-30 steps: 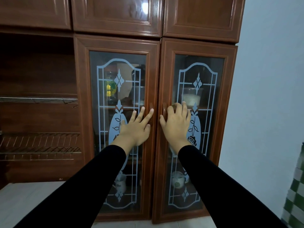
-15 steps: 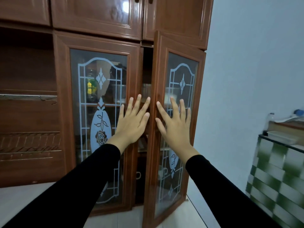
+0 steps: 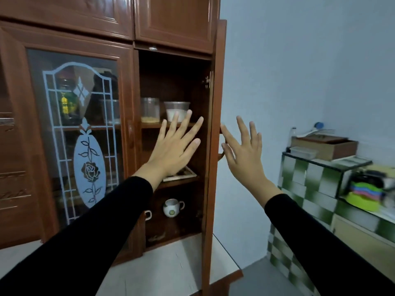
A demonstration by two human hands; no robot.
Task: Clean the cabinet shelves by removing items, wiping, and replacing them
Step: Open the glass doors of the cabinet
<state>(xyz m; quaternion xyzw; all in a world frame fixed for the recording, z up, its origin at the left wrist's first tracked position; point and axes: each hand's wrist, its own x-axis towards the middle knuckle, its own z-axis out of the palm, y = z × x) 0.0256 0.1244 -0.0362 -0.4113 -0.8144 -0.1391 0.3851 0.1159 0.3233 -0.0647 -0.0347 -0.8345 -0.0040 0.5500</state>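
Observation:
The wooden cabinet's right door [image 3: 210,189] stands swung wide, edge-on to me. Inside, the upper shelf [image 3: 149,124] carries a clear jar [image 3: 150,110] and a plastic tub with white contents [image 3: 177,111]. A flat tray [image 3: 183,173] lies on the middle shelf, and a white cup [image 3: 172,207] rests on the bottom one. My left hand [image 3: 175,146] is spread flat in front of the open compartment, holding nothing. My right hand [image 3: 243,148] is spread just right of the door's edge, fingers apart, by its handle. The left glass door [image 3: 72,133] stays closed.
A white counter [image 3: 171,270] runs under the cabinet. To the right stands a green-and-white checked unit [image 3: 303,189] with a wooden box [image 3: 324,146], a plastic container and coloured bowls [image 3: 363,197]. The pale wall lies behind the open door.
The right door has swung from closed to fully open, showing the shelves. Both hands came off the door fronts and spread apart; my view turned right.

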